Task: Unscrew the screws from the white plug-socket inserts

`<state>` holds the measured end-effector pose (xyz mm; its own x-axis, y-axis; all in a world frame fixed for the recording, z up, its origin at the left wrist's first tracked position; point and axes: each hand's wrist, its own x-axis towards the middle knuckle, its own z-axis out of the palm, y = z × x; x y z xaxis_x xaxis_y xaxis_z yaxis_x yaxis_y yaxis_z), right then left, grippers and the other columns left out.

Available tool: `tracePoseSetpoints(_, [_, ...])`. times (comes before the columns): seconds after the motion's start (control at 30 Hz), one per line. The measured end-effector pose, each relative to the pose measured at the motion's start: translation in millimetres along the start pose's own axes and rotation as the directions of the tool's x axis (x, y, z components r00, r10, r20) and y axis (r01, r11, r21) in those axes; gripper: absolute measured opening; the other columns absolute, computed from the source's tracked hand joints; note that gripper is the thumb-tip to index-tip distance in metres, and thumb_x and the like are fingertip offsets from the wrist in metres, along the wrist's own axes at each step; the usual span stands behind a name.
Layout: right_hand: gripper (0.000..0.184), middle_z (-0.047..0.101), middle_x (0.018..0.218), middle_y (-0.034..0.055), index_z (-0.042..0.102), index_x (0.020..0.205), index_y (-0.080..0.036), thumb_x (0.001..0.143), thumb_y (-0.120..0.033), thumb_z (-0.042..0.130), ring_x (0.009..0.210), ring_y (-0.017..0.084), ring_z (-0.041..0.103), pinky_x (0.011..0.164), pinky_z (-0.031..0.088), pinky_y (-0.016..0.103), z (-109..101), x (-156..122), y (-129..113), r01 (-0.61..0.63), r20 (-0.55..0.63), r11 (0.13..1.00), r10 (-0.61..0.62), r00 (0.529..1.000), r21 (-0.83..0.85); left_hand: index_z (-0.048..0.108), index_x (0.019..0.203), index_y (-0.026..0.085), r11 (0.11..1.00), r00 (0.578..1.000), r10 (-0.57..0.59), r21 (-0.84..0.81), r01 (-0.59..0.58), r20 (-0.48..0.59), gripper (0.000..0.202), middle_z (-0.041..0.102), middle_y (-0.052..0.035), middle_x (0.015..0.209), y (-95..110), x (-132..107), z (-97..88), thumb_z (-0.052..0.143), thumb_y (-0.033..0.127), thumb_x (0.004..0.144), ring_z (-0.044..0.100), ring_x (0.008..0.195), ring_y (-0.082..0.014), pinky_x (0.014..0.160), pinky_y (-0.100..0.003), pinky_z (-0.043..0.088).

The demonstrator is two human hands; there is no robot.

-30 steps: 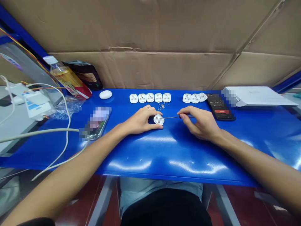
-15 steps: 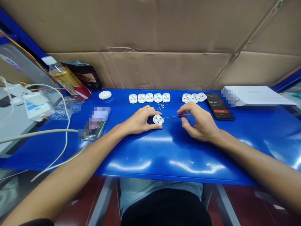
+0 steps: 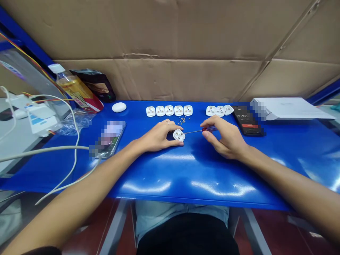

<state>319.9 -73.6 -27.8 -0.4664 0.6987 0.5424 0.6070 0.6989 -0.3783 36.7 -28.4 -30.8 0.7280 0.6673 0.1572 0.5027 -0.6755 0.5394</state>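
Tabletop (image 3: 159, 173), blue and glossy, stretches before you. Your left hand (image 3: 158, 136) pinches a white casing (image 3: 179, 135) near the middle; your right hand (image 3: 225, 140) grips a screwdriver (image 3: 204, 129), its shaft reaching that casing. Beyond lie small metal bits (image 3: 183, 120), then 5 similar parts (image 3: 169, 110) in a row, with 3 matching ones (image 3: 220, 111) beside a phone (image 3: 248, 122).

Glossy blue tabletop (image 3: 159, 173): five white rounded-square plastic pieces (image 3: 169, 110) rowed along back; small metal screws (image 3: 183, 120) before row's right end; another such piece (image 3: 179, 135) before those. Farther right: three more pieces (image 3: 211, 111), black rectangular phone (image 3: 249, 124), flat white box (image 3: 289, 108).
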Motion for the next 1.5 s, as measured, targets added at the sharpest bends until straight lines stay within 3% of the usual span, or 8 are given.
tracePoseSetpoints(0.1, [0.010, 0.078, 0.097, 0.0074, 0.063, 0.108, -0.026, 0.105, -0.023, 0.054, 0.081, 0.025, 0.074, 0.072, 0.058, 0.038, -0.1, 1.3, 0.0, -0.015, -0.026, 0.999, 0.014, 1.000, -0.040, 0.073, 0.133, 0.020, 1.000, 1.000, -0.004, 0.000, 0.004, 0.002, 0.055, 0.075, -0.0078, 0.110, -0.4, 0.0, 0.3, 0.077, 0.058, 0.093, 0.065, 0.103, -0.0274, 0.093, -0.039, 0.048])
tracePoseSetpoints(0.27, [0.022, 0.074, 0.100, 0.0090, 0.061, 0.114, -0.025, 0.094, -0.017, 0.058, 0.090, 0.027, 0.071, 0.082, 0.059, 0.043, -0.5, 1.8, -0.8, 0.130, -0.046, 0.991, -0.131, 0.990, -0.033, 0.073, 0.133, 0.019, 1.000, 1.000, 0.012, -0.005, -0.012, -0.004, 0.055, 0.075, -0.0082, 0.110, -0.7, 0.2, 0.1, 0.078, 0.056, 0.093, 0.065, 0.102, -0.0269, 0.093, -0.038, 0.048])
tracePoseSetpoints(0.47, [0.012, 0.076, 0.095, 0.0065, 0.062, 0.114, -0.024, 0.103, -0.027, 0.057, 0.081, 0.024, 0.074, 0.073, 0.061, 0.038, 3.6, -0.1, 1.1, -0.044, -0.063, 0.998, 0.041, 0.997, -0.043, 0.072, 0.135, 0.020, 1.000, 1.000, -0.009, 0.005, 0.009, 0.005, 0.058, 0.074, -0.0079, 0.110, -1.4, 0.6, 0.4, 0.077, 0.059, 0.093, 0.064, 0.102, -0.0270, 0.093, -0.038, 0.048])
tracePoseSetpoints(0.67, [0.024, 0.075, 0.106, 0.0094, 0.061, 0.116, -0.025, 0.093, -0.017, 0.060, 0.090, 0.027, 0.073, 0.079, 0.063, 0.043, 3.1, -0.2, -1.3, 0.070, -0.051, 0.997, -0.069, 0.996, 0.018, 0.073, 0.133, 0.020, 1.000, 1.000, -0.003, 0.004, 0.003, -0.001, 0.057, 0.074, -0.0082, 0.109, -2.8, 0.9, 1.2, 0.077, 0.060, 0.092, 0.064, 0.101, -0.0270, 0.092, -0.039, 0.049])
tracePoseSetpoints(0.87, [0.010, 0.076, 0.090, 0.0049, 0.063, 0.111, -0.024, 0.102, -0.028, 0.060, 0.074, 0.023, 0.073, 0.065, 0.059, 0.035, 4.8, -2.9, 0.9, -0.092, -0.053, 0.996, 0.090, 0.994, -0.020, 0.072, 0.134, 0.020, 1.000, 1.000, -0.010, 0.006, 0.010, 0.007, 0.058, 0.074, -0.0078, 0.109, -3.3, 1.0, 1.4, 0.077, 0.060, 0.093, 0.063, 0.101, -0.0268, 0.092, -0.038, 0.048])
tracePoseSetpoints(1.1, [0.022, 0.076, 0.105, 0.0084, 0.061, 0.115, -0.024, 0.094, -0.018, 0.059, 0.087, 0.024, 0.075, 0.078, 0.063, 0.039, 4.4, -1.0, -0.6, 0.027, -0.061, 0.999, -0.025, 0.998, 0.041, 0.073, 0.133, 0.020, 1.000, 1.000, 0.000, -0.001, 0.000, 0.000, 0.056, 0.074, -0.0079, 0.110, -1.5, 0.3, 0.8, 0.078, 0.058, 0.093, 0.064, 0.101, -0.0264, 0.093, -0.037, 0.047])
tracePoseSetpoints(1.27, [0.012, 0.077, 0.092, 0.0066, 0.064, 0.111, -0.023, 0.103, -0.030, 0.059, 0.079, 0.024, 0.074, 0.070, 0.061, 0.037, 4.9, -0.9, 1.4, -0.082, -0.071, 0.997, 0.081, 0.994, -0.013, 0.072, 0.134, 0.019, 1.000, 1.000, -0.004, 0.008, 0.004, 0.003, 0.056, 0.074, -0.0081, 0.110, -2.0, 0.6, 0.9, 0.079, 0.056, 0.093, 0.064, 0.102, -0.0266, 0.092, -0.037, 0.048])
tracePoseSetpoints(1.5, [0.022, 0.074, 0.106, 0.0114, 0.061, 0.115, -0.021, 0.094, -0.017, 0.059, 0.089, 0.026, 0.074, 0.077, 0.063, 0.041, 4.0, 0.1, -0.2, 0.099, -0.088, 0.995, -0.098, 0.991, 0.011, 0.072, 0.134, 0.019, 1.000, 1.000, 0.011, 0.017, -0.011, 0.002, 0.054, 0.075, -0.0079, 0.111, -1.2, 0.3, 0.3, 0.077, 0.056, 0.094, 0.065, 0.103, -0.0265, 0.094, -0.038, 0.049])
